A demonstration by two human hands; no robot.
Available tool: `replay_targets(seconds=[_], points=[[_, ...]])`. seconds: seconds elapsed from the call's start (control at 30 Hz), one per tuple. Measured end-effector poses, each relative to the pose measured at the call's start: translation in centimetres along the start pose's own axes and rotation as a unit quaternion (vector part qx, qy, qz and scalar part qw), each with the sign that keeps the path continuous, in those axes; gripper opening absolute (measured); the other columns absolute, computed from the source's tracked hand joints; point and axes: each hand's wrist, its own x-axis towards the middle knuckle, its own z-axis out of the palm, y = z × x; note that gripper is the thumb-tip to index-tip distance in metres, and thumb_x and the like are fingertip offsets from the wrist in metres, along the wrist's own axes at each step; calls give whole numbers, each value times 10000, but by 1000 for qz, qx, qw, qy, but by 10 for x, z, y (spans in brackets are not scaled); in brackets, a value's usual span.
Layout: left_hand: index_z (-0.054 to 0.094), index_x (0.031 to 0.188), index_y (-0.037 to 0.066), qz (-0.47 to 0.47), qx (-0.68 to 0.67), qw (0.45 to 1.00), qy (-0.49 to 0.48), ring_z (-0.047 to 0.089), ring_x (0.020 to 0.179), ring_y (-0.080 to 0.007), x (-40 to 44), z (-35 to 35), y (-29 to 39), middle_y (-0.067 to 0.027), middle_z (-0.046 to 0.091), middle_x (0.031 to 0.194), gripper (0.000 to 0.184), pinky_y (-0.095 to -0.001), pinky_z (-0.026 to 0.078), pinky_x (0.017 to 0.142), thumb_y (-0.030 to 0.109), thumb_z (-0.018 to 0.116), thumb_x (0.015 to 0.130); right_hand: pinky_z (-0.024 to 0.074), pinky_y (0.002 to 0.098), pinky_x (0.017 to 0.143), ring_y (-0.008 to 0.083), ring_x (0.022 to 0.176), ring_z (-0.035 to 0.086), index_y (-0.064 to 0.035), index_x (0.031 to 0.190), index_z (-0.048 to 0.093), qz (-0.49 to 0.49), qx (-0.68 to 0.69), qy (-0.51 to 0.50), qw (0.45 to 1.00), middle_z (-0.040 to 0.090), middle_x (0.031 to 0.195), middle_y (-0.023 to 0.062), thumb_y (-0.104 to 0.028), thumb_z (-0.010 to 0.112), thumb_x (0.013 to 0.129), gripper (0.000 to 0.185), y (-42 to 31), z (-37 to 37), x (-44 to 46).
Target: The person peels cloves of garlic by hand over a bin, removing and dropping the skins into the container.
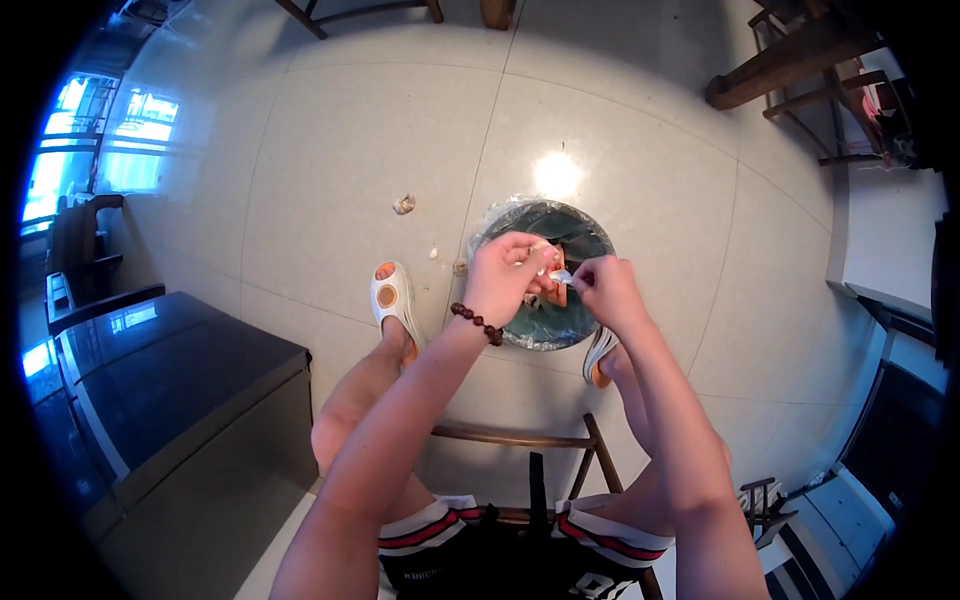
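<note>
My left hand [503, 272], with a dark bead bracelet [476, 322] on its wrist, is closed over a round bin [555, 333]. Its fingertips pinch a small pale piece that looks like a garlic clove, mostly covered by the fingers. My right hand [610, 291] is closed too, its thumb and forefinger pinching a thin whitish bit of skin [566, 277] beside the left fingertips. Under the hands, the bin is lined with clear plastic and holds reddish-brown scraps [556, 293]. On the floor to the left lie a garlic bulb [404, 204] and a loose pale clove [433, 253].
My feet, in white shoes [388, 291], flank the bin on the tiled floor [350, 130]. A dark glossy cabinet [190, 370] stands at the left. Wooden furniture legs [770, 70] are at the upper right. A wooden stool rail [510, 436] shows between my legs.
</note>
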Motion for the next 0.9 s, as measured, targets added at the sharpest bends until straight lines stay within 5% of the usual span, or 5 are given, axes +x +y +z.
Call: replay_targets(seconds=[0.2, 0.3, 0.37, 0.5, 0.9], points=[[691, 1060, -63, -22, 159, 987, 5, 699, 734, -104, -8, 5, -2, -98, 749, 924, 238, -219, 543, 647, 144, 719, 945, 560, 457, 797, 396, 851, 704, 14, 981, 751, 46, -105, -96, 989, 703, 845, 256, -93, 712, 819, 198, -5, -4, -6], [696, 1054, -79, -26, 180, 983, -13, 718, 772, -126, -9, 2, -5, -119, 749, 927, 231, -230, 562, 666, 118, 722, 936, 568, 422, 783, 339, 853, 732, -1, 1078, 740, 55, 30, -60, 996, 722, 877, 236, -99, 722, 831, 266, -22, -28, 2], [713, 1049, -61, -10, 146, 989, -27, 723, 770, -131, -7, 2, -17, -107, 756, 908, 214, -236, 569, 683, 123, 711, 940, 562, 368, 738, 243, 786, 726, -32, 1150, 730, 3, 331, -45, 943, 736, 870, 175, -96, 727, 848, 309, -36, -34, 1], [723, 1055, -42, 6, 85, 995, -59, 732, 773, -156, -6, 7, -12, -110, 757, 902, 201, -259, 589, 698, 128, 689, 953, 521, 265, 701, 73, 729, 599, -9, 1168, 726, 4, 169, -113, 979, 706, 826, 53, -14, 721, 867, 300, -48, -48, -13], [688, 1059, -62, -17, 95, 988, -119, 735, 774, -171, -7, 19, 2, -129, 729, 899, 262, -261, 583, 682, 190, 631, 1017, 561, 268, 686, 104, 733, 692, 52, 1072, 735, 39, 143, -99, 984, 747, 820, 108, -3, 729, 862, 218, -39, -55, -14]])
